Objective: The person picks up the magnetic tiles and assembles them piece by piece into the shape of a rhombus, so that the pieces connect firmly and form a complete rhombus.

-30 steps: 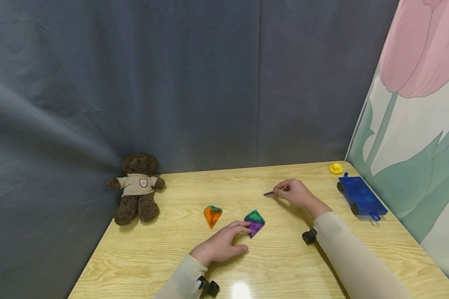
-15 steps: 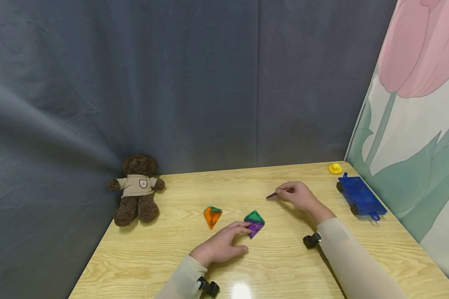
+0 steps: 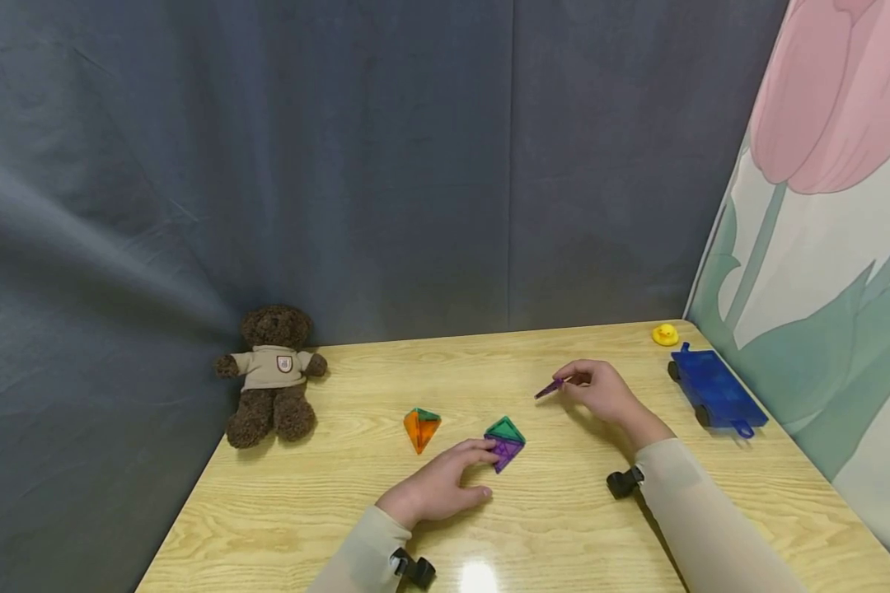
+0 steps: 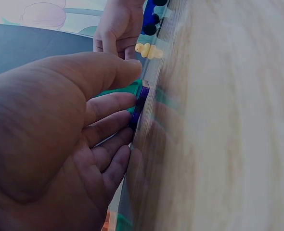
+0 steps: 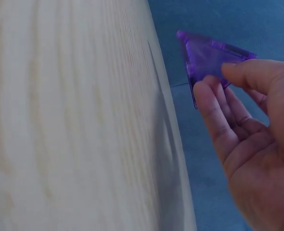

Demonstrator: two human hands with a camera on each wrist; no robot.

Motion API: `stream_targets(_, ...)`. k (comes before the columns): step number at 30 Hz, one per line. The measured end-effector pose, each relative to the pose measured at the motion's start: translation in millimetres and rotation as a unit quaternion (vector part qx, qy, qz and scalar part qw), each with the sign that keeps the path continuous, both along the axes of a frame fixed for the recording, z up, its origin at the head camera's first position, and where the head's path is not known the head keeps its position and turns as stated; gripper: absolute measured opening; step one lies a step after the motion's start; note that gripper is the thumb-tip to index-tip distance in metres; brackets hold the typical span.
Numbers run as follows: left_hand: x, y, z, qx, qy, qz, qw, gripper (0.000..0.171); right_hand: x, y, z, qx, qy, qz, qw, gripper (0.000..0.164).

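My right hand (image 3: 599, 391) pinches a purple translucent triangular magnetic tile (image 5: 209, 55) between thumb and fingers, held above the table. In the head view that tile (image 3: 547, 389) is seen nearly edge-on. My left hand (image 3: 441, 486) lies low over the table, its relaxed fingertips on a purple piece (image 3: 508, 451) that adjoins a green triangular tile (image 3: 505, 429). The fingers partly cover the purple piece. In the left wrist view the green tile (image 4: 127, 89) shows beyond the fingers. Left of these sits an orange and green tile shape (image 3: 422, 430), touched by neither hand.
A brown teddy bear (image 3: 276, 375) in a beige shirt sits at the table's left back edge. At the right are a blue wheeled cart (image 3: 718, 389) and a yellow rubber duck (image 3: 665, 334). A dark curtain (image 3: 386, 165) hangs behind the wooden table (image 3: 304, 511).
My right hand has shifted slightly right and toward me, turning the purple tile so more of its face shows. The left hand and the pieces near it have stayed put.
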State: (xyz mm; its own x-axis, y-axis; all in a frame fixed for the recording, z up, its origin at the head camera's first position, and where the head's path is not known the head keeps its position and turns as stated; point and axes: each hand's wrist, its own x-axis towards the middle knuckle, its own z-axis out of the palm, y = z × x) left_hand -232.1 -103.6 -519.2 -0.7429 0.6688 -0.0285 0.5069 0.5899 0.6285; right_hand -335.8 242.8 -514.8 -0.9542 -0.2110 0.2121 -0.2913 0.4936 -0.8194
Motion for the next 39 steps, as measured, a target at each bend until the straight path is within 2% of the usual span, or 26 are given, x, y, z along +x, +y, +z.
stream_targets(11, 0.7, 1, 1.9, -0.006, 0.002, -0.001, 1.0000, 0.055, 5.7, -3, 13.4, -0.037, -0.033, 0.031, 0.998, 0.011)
stream_targets(20, -3.5, 0, 2.5, -0.008, 0.000, 0.006, 0.9999, 0.053, 10.6, -6, 27.4, -0.008, 0.009, 0.034, 0.999, 0.005)
stream_targets(28, -8.5, 0, 3.2, 0.000, 0.002, 0.003, 1.0000, 0.046, 14.7, -11, 38.5, 0.013, 0.023, 0.034, 0.999, 0.007)
stream_targets(39, -15.8, -1, 2.1, 0.010, 0.002, 0.000, 1.0000, 0.041, 17.1, -15, 43.1, 0.003, 0.022, 0.062, 0.998, 0.012)
